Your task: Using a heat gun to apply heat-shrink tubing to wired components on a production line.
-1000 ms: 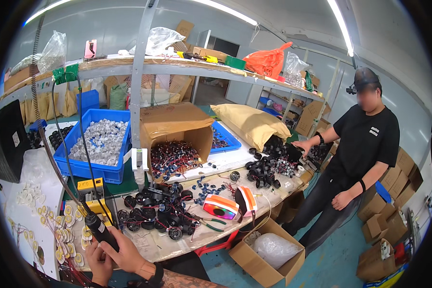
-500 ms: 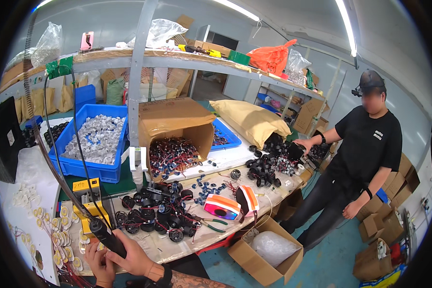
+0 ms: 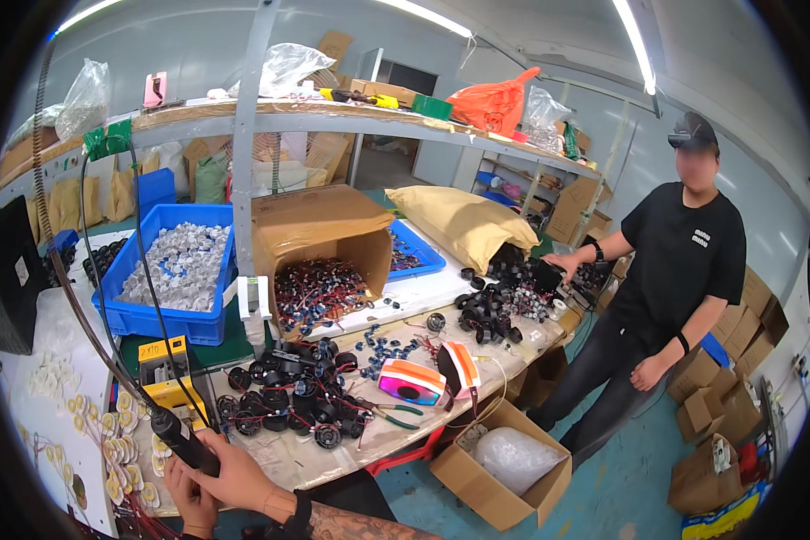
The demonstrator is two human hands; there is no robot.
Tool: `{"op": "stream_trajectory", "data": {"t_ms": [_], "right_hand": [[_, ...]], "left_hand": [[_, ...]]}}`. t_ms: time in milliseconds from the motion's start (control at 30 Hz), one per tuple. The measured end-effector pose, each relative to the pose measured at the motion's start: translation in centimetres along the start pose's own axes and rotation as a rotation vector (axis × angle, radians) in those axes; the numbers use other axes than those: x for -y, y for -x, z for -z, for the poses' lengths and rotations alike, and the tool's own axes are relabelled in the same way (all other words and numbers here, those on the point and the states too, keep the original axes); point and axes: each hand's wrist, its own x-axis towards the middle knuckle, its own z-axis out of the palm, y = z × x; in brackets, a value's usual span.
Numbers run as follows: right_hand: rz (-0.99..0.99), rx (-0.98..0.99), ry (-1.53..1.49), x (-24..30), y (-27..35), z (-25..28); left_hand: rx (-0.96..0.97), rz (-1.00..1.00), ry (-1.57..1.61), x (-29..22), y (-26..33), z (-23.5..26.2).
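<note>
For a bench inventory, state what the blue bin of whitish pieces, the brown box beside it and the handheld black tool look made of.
Blue bin: probably moulded plastic, slightly glossy, uniformly coloured. Brown box: matte cardboard, judging by its creased panels. Black tool: perhaps satin plastic, smooth-looking; coated metal possible.

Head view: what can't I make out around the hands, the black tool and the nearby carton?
Lower end of the black tool: hidden in the head view by the right hand.
Left hand: the right hand partly covers its fingers there, so I cannot tell its grip.
Left forearm: cut off by the head view's lower edge.
Anything under the clear bag in the carton: covered by the bag, same view.
</note>
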Motion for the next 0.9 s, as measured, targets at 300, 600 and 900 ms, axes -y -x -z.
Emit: {"op": "stream_trajectory", "data": {"t_ms": [300, 600, 900], "right_hand": [[-0.075, -0.185, 0.239, 7.5, 2.8, 11.5], [-0.113, 0.081, 0.212, 10.5, -0.6, 19.7], [-0.4, 1.046, -0.335, 11.3, -3.9, -1.2]], "left_hand": [[-0.088, -0.124, -0.116, -0.7, 0.1, -0.7], [-0.082, -0.164, -0.182, 0.3, 0.5, 1.1], [0.213, -0.107, 0.388, -0.8, -0.6, 2.5]]}}
